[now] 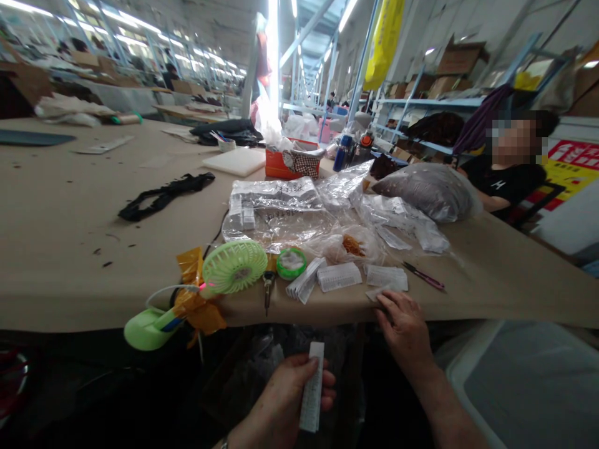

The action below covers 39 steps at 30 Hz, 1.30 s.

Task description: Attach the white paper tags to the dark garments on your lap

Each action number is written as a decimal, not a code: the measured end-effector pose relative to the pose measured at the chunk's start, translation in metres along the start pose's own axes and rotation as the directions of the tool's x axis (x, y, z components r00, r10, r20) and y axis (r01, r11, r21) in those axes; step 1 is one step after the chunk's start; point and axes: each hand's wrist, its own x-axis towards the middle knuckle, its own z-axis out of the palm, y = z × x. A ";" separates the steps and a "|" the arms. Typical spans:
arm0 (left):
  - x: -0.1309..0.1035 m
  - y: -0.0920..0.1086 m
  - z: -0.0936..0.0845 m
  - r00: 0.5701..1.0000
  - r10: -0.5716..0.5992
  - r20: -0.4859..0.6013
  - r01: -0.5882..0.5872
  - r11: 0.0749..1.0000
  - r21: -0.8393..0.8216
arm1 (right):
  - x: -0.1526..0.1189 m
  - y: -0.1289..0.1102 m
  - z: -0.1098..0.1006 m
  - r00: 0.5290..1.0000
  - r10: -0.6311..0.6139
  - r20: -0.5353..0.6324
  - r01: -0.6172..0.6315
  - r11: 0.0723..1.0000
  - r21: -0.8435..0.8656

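Observation:
In front of the table edge, my left hand [299, 380] is closed around a narrow stack of white printed labels [312, 386], with the thumb pressed on top. My right hand [405, 327] rests at the front edge of the table, its fingertips on a white label [377, 293] and its thumb lower at the edge. Just beyond lie a small pile of printed labels [387, 277], a second pile of labels [339, 276] and a fanned bundle of labels [306, 280]. Pink-handled thread snips [424, 276] lie to the right of these piles.
A green clip fan [234, 268] is taped to the table edge, near a screwdriver [267, 292] and a green round tin [291, 264]. Behind are plastic bags [285, 218], rubber bands [353, 245], an orange box [285, 162] and a stuffed bag [425, 190]. A person [505, 181] sits right.

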 end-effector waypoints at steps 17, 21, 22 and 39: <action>-0.012 0.015 0.008 0.974 0.103 0.199 -0.071 0.984 -0.162 | -0.036 -0.110 -0.004 0.923 -0.384 0.028 0.289 0.740 0.608; -0.011 0.016 0.003 0.986 0.093 0.140 -0.063 0.977 -0.201 | -0.036 -0.113 0.001 0.894 -0.444 0.061 0.339 0.758 0.557; -0.011 0.016 0.002 0.987 0.092 0.134 -0.064 0.977 -0.204 | -0.034 -0.113 0.000 0.886 -0.458 0.077 0.344 0.759 0.553; -0.014 0.014 -0.007 0.984 0.098 0.149 -0.067 0.977 -0.202 | -0.037 -0.113 -0.005 0.885 -0.446 0.134 0.281 0.740 0.611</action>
